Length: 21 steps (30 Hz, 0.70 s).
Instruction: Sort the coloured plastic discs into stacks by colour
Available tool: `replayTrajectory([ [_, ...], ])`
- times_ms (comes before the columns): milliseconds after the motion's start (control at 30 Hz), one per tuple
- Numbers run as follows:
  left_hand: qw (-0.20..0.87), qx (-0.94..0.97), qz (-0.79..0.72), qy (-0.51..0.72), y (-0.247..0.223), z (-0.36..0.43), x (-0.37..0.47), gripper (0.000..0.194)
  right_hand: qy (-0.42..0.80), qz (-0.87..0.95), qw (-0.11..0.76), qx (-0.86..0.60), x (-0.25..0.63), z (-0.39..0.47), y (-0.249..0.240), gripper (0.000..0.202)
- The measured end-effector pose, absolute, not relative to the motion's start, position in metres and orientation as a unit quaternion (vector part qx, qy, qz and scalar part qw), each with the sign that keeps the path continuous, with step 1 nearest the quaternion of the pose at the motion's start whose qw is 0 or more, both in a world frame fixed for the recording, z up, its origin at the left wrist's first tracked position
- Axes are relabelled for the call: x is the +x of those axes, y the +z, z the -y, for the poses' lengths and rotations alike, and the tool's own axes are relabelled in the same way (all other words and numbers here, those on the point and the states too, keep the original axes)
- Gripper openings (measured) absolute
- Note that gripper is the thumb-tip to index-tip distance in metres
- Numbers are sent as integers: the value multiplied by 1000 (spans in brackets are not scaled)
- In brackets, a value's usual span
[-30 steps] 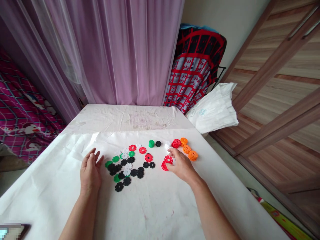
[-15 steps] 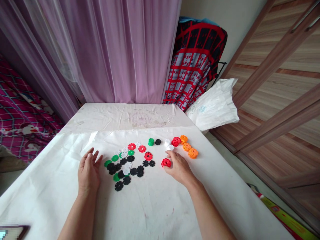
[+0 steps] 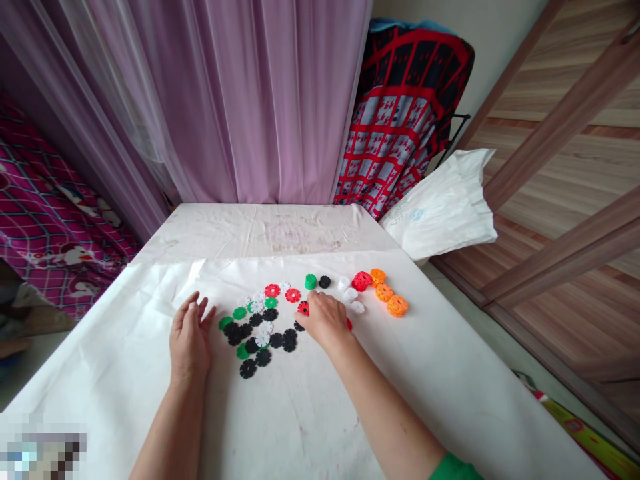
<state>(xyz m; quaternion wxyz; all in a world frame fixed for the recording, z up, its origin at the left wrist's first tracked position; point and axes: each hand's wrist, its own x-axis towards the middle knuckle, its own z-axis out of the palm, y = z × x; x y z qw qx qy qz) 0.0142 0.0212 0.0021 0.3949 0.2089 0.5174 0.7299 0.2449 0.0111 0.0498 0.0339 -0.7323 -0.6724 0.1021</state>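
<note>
My right hand [image 3: 323,319] is over a red notched disc [image 3: 303,307], its thumb and fingers closed around the disc's edge. Beneath the wrist, part of another red piece [image 3: 349,324] shows. My left hand [image 3: 191,333] rests on its side, fingers apart and holding nothing, left of the loose discs. Those lie mixed: black [image 3: 248,369], green [image 3: 239,313], white [image 3: 263,339] and red [image 3: 293,295]. Farther back stand a green stack [image 3: 311,281] and a black one [image 3: 325,282]. To their right are white pieces [image 3: 351,294], a red pile [image 3: 361,281] and orange stacks [image 3: 397,306].
A white cloth covers the table [image 3: 295,427]. Beyond its right edge stands a white bag [image 3: 440,207]. A purple curtain [image 3: 260,100] hangs behind, with wooden doors [image 3: 565,167] at right. A blurred-out object [image 3: 40,457] is at the lower left.
My right hand has moved left from beside the white pieces to the red disc. A white piece now shows where the hand was. The view has shifted slightly; my left hand keeps its pose.
</note>
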Motion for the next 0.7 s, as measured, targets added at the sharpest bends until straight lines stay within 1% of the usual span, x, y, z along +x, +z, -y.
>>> replayTrajectory([
  [100,397,208,-517,729,0,-21,14,15,108,666,24,-738,238,-16,45,31],
  [267,397,214,-517,728,0,-21,14,17,121,661,38,-740,241,-16,48,32],
  [367,393,216,-518,728,-1,-21,14,19,135,651,77,-743,264,-8,59,30],
  [500,387,232,-519,726,-3,-21,14,22,147,640,123,-744,315,9,69,19],
  [600,384,238,-519,726,-3,-21,14,23,152,643,124,-740,340,21,69,18],
  [700,387,228,-517,728,-2,-21,14,22,152,663,118,-724,343,30,65,15],
])
